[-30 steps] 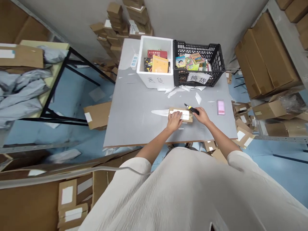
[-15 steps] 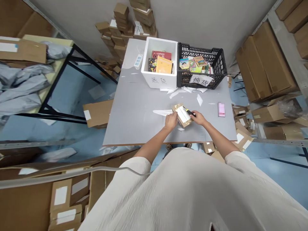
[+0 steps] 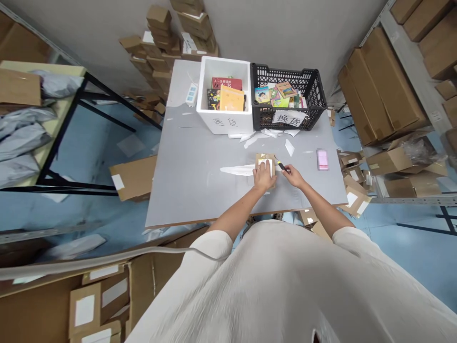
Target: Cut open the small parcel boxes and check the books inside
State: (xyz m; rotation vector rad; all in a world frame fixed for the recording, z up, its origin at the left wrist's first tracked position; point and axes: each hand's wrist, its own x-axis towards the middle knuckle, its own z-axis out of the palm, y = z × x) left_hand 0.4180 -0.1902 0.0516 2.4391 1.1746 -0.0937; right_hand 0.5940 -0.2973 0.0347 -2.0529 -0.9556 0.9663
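A small brown cardboard box (image 3: 272, 157) with a white label lies on the grey table, taped along its far edge. My left hand (image 3: 263, 177) rests on top of it, fingers spread over the label and covering much of the box. Just right of the box, my right hand (image 3: 293, 176) is closed around a yellow and black utility knife (image 3: 283, 166). The knife's tip points away from me and to the left, close to the box's right edge. A strip of white paper (image 3: 235, 170) lies to the left of the box.
Behind stand a white foam bin (image 3: 228, 125) and a black crate (image 3: 314, 121), both with books inside. Paper scraps (image 3: 289, 147) lie before them. A phone (image 3: 322, 160) is at the right, a power strip (image 3: 192, 95) at the back left. Cartons (image 3: 135, 176) surround the table.
My left hand has gone from the box's left edge onto its top. The box has turned straighter. The knife has moved off the label to the box's right side. The view has shifted slightly.
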